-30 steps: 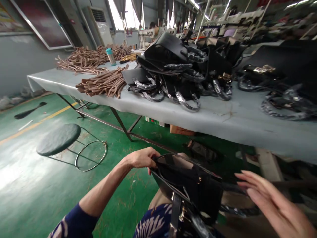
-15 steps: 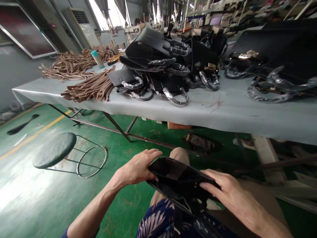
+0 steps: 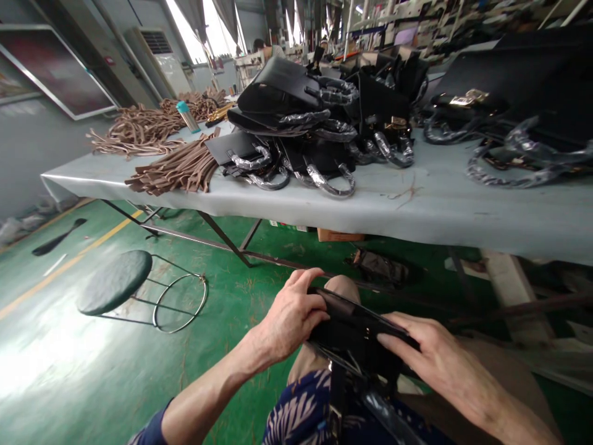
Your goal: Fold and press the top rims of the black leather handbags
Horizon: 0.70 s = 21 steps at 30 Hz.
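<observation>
A black handbag (image 3: 352, 334) rests on my lap, tilted, with its opening toward me and its wrapped handle (image 3: 389, 414) hanging near my clothing. My left hand (image 3: 294, 312) pinches the bag's left end, fingers curled over the rim. On the other side my right hand (image 3: 430, 349) grips the right edge, thumb on the near face and fingers behind. A small metal fitting shows on the bag close to the right thumb. The underside of the bag is hidden.
Across the grey-covered table (image 3: 296, 207) lie piled black handbags (image 3: 278, 93) with plastic-wrapped handles and bundles of brown straps (image 3: 178, 167). A bottle (image 3: 188, 117) stands behind them. On the green floor at left is a tipped-over stool (image 3: 115, 281).
My left hand has moved right and curled in at the bag's left end. The bag's mouth looks narrower. My right hand keeps its hold, and the view has shifted slightly.
</observation>
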{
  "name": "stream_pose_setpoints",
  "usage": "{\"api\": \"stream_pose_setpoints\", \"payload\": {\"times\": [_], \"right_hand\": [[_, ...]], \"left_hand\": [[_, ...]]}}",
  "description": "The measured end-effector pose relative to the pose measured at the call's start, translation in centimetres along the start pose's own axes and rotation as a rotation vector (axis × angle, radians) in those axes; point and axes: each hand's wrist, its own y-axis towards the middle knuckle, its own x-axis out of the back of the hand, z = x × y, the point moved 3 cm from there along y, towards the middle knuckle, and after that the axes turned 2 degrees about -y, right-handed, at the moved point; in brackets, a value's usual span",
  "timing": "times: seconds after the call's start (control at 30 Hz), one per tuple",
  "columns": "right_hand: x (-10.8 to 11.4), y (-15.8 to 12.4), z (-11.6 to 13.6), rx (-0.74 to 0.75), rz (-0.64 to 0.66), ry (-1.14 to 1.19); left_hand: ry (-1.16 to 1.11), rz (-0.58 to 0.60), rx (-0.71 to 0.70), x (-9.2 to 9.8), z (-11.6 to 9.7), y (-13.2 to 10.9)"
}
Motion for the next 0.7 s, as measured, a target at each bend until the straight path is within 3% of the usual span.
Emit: {"api": "stream_pose_setpoints", "payload": {"times": [0.2, 0.4, 0.7], "right_hand": [[-0.5, 0.3, -0.7, 0.023, -0.017, -0.047], [-0.4, 0.9, -1.0, 0.044, -0.026, -0.058], [-0.6, 2.0, -0.3, -0.056, -0.128, 0.023]], "left_hand": [[-0.165, 0.08, 0.113, -0.6, 1.4, 0.6], [-0.225, 0.001, 0.165, -1.1, 1.8, 1.4], [-0.252, -0.045, 0.226, -1.4, 2.0, 2.3]]}}
